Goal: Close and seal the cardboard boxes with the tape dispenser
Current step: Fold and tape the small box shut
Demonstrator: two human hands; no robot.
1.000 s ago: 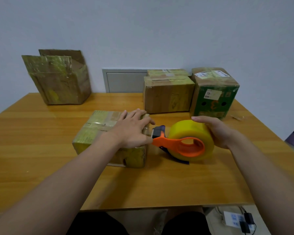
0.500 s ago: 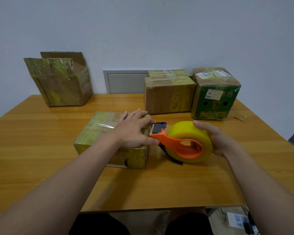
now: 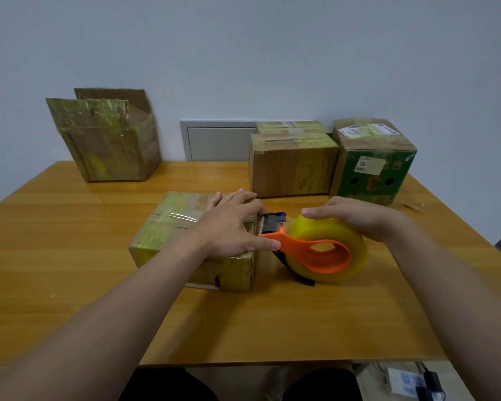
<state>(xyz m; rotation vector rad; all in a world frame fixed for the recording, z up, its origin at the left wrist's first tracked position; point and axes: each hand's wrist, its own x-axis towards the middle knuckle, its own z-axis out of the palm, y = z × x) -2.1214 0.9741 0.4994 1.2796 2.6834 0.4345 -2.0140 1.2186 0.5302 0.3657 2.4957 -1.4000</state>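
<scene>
Closest in, both forearms reach out over the table (image 3: 70, 270). The left hand (image 3: 229, 227) is flat with its fingers spread wide, pressing down on top of the box (image 3: 185, 241), which is already closed and wrapped in yellowish tape. Its thumb stretches off the box's right edge and touches the orange handle. Just right of that hand is the dispenser (image 3: 315, 250), standing on the table with its blade end right up against the box's top right edge. The right hand (image 3: 356, 218) is curled over the top of the yellow roll, gripping it, fingers pointing back toward the left hand. Past the right hand sits a green box (image 3: 373, 166) with a white label. A brown box (image 3: 292, 166) is just left of it, beyond the gap between the 2 hands, both taped shut. Far off beyond the left hand, an open box (image 3: 107, 140) stands by the wall with its flaps up.
</scene>
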